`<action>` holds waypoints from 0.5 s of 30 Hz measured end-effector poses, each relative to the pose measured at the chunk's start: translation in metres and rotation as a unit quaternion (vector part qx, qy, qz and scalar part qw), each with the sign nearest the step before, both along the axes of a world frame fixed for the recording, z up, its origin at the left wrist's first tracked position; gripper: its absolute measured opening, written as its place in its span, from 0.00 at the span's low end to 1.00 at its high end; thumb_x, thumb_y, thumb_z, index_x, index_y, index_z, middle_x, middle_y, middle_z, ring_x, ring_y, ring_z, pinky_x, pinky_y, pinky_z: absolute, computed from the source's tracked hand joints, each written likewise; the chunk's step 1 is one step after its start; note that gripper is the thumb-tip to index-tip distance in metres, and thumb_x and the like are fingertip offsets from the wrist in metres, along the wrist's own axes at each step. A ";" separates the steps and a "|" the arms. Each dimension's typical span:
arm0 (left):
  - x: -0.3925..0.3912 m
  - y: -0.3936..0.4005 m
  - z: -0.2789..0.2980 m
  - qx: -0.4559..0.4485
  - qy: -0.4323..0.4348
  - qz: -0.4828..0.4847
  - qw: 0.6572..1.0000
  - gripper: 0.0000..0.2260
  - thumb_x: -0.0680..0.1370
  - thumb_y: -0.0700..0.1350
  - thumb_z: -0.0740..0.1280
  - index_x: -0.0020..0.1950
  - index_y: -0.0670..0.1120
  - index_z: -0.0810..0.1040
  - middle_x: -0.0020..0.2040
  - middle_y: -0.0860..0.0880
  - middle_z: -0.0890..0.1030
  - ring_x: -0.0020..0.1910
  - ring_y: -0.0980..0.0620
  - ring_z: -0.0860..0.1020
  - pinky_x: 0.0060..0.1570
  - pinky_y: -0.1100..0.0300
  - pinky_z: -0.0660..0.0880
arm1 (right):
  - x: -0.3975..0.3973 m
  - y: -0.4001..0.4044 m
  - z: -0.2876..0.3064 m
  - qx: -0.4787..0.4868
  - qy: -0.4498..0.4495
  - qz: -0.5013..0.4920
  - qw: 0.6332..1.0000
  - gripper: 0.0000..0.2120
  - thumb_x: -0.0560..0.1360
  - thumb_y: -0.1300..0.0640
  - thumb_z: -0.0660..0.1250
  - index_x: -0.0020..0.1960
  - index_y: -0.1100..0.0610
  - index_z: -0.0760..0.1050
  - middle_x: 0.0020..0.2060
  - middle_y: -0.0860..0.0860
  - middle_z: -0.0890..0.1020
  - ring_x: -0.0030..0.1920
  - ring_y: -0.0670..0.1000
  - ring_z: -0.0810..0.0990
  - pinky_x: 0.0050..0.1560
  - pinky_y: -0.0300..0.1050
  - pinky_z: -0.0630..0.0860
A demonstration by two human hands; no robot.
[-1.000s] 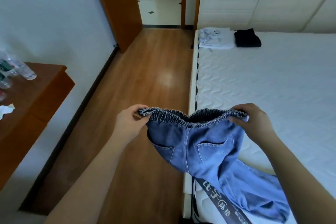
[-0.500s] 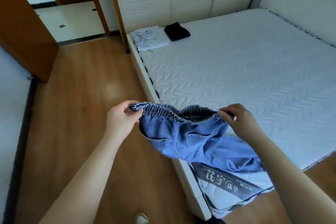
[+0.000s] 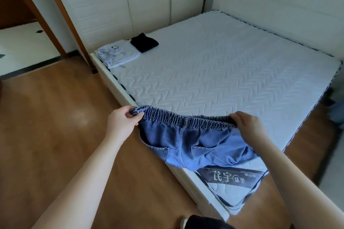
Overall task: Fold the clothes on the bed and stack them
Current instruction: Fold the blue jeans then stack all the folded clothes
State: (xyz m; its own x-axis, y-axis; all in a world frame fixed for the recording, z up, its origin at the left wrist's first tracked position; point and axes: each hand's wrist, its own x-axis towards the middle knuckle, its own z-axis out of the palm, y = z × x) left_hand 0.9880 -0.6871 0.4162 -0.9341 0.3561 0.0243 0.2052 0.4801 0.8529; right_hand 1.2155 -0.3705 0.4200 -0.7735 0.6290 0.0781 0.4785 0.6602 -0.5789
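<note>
Both hands pinch the gathered elastic waistband of the blue denim trousers (image 3: 195,145): the left hand (image 3: 122,122) closed on its left end, the right hand (image 3: 247,126) on its right. Legs bunch over the near corner of the white quilted mattress (image 3: 214,72). Laid down like this, creases could get folded in. Far left, a folded white shirt (image 3: 117,55) and folded black garment (image 3: 144,44) sit beside each other.

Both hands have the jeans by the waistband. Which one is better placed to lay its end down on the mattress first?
Probably the right hand: it holds its end of the jeans waistband already over the mattress. The left hand pinches its end out past the bed's edge, above the wooden floor.
</note>
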 end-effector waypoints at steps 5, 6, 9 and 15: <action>-0.042 0.033 -0.015 -0.052 0.023 -0.042 0.997 0.08 0.72 0.48 0.75 0.50 0.52 0.81 0.45 0.56 0.82 0.42 0.59 0.80 0.45 0.63 0.74 | -0.016 0.020 -0.010 -0.037 0.004 -0.058 0.998 0.19 0.82 0.52 0.60 0.38 0.64 0.71 0.29 0.58 0.75 0.32 0.57 0.71 0.32 0.38 0.64; -0.052 0.040 -0.016 -0.067 0.042 -0.050 0.996 0.10 0.72 0.48 0.76 0.51 0.53 0.81 0.48 0.55 0.79 0.44 0.58 0.79 0.48 0.63 0.72 | -0.023 0.026 -0.011 -0.048 0.003 -0.066 0.997 0.21 0.82 0.50 0.59 0.39 0.65 0.72 0.31 0.60 0.76 0.34 0.59 0.72 0.35 0.45 0.65; -0.084 0.059 -0.015 -0.097 0.081 -0.082 0.989 0.11 0.72 0.47 0.76 0.53 0.50 0.81 0.55 0.53 0.74 0.52 0.58 0.73 0.57 0.65 0.66 | -0.052 0.043 -0.012 -0.072 0.000 -0.086 0.994 0.24 0.83 0.48 0.56 0.43 0.68 0.74 0.36 0.64 0.78 0.38 0.62 0.74 0.40 0.51 0.65; -0.143 0.079 -0.003 -0.113 -0.003 -0.129 0.985 0.08 0.75 0.53 0.71 0.52 0.55 0.77 0.46 0.59 0.82 0.46 0.62 0.79 0.42 0.67 0.71 | -0.114 0.063 -0.001 -0.086 0.066 -0.088 0.990 0.25 0.79 0.43 0.57 0.32 0.60 0.67 0.25 0.55 0.70 0.31 0.58 0.68 0.31 0.38 0.62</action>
